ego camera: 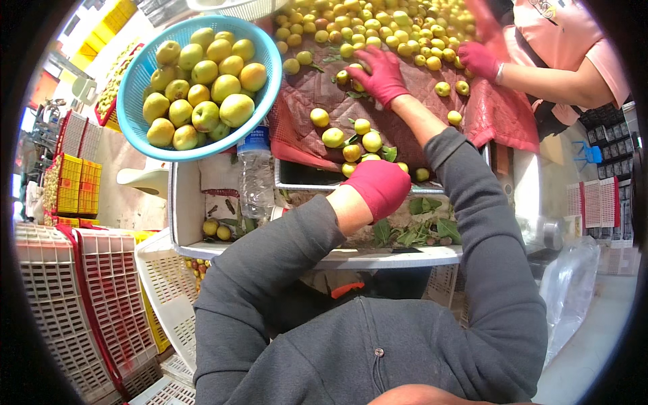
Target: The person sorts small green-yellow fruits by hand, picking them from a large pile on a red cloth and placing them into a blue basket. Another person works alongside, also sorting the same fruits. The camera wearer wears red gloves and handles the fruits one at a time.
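Both my hands wear red gloves. My right hand [379, 76], fingers spread, reaches over the red cloth [405, 121] at the edge of a heap of yellow-green fruit [400, 38], touching a few of them. My left hand [379, 187] is bent over the cloth's near edge, with fruit around it; its fingertips are hidden, so whether it holds one cannot be told. Several loose fruit lie just beyond it, among them a greenish one [332, 137], with green leaves [389, 153]. A blue plastic colander [276, 86] full of larger fruit stands at the upper left.
A clear plastic bottle [255, 177] stands beside the colander. Leaves [448, 229] and two fruit [210, 227] lie in the white trough [395, 259] before me. A co-worker's gloved hand [480, 61] is at the upper right. White plastic crates [111, 288] stand at lower left.
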### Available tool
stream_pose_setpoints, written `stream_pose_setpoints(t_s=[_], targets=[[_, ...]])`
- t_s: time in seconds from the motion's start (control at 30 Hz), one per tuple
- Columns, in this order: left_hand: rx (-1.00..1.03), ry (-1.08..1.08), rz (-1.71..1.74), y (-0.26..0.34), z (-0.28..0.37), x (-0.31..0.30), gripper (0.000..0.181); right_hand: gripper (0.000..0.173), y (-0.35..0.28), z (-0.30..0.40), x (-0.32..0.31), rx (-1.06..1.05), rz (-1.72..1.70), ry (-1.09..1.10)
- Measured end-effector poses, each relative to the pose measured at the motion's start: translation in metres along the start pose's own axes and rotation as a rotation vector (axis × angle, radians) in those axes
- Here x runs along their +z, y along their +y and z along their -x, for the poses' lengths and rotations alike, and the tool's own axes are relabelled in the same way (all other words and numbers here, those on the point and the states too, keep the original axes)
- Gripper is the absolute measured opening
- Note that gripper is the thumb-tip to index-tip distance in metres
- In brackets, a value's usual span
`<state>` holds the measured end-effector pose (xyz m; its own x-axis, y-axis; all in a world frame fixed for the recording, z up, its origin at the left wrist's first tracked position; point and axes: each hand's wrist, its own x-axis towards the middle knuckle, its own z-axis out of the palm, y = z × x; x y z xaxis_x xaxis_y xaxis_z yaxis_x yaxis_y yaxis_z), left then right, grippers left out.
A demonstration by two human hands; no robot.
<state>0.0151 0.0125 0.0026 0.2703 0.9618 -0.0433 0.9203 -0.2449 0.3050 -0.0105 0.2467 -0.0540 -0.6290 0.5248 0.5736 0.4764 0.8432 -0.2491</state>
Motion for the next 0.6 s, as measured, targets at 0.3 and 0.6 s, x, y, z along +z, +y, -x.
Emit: stream_pose_setpoints(t_s=[0.3,0.6], targets=[[-0.001,-0.02,0.023,-0.001,0.001,-0.003,0.016,0.025,-0.091,0.031,-0.022,-0.469,-0.467,-0.37],[-0.019,-0.043,0.04,-0.002,0.001,-0.008,0.015,0.018,-0.065,0.003,-0.029,-0.086,-0.982,-0.362]])
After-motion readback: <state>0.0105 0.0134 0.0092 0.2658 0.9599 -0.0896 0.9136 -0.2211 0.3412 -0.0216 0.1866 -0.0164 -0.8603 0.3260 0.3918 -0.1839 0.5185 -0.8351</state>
